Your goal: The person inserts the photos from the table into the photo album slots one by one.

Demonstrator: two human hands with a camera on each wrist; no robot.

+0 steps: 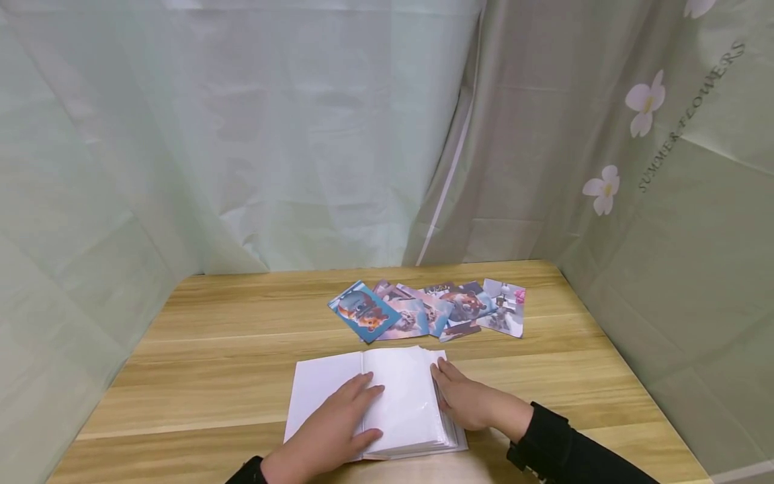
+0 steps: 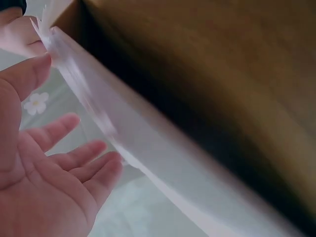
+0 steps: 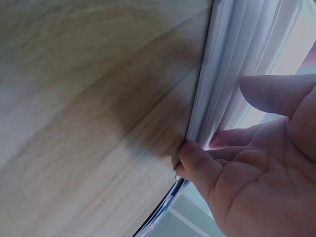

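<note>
Pale curtains [image 1: 302,134] back a wood-grain table [image 1: 211,376] where straight-fingered hands [image 1: 331,425] [image 1: 470,400] touch an album [image 1: 402,386] without gripping.

Head view from above, facing forward-down, wrist views close; all sharing album [image 1: 408,393]

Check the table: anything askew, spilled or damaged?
The cards beyond the open album overlap at mixed angles, making an untidy row; the blue card at the left end is turned with a corner toward the album. I see no spill or clear damage.

Left hand [image 1: 334,425] splayed, right hand [image 1: 464,398] tilted
</note>
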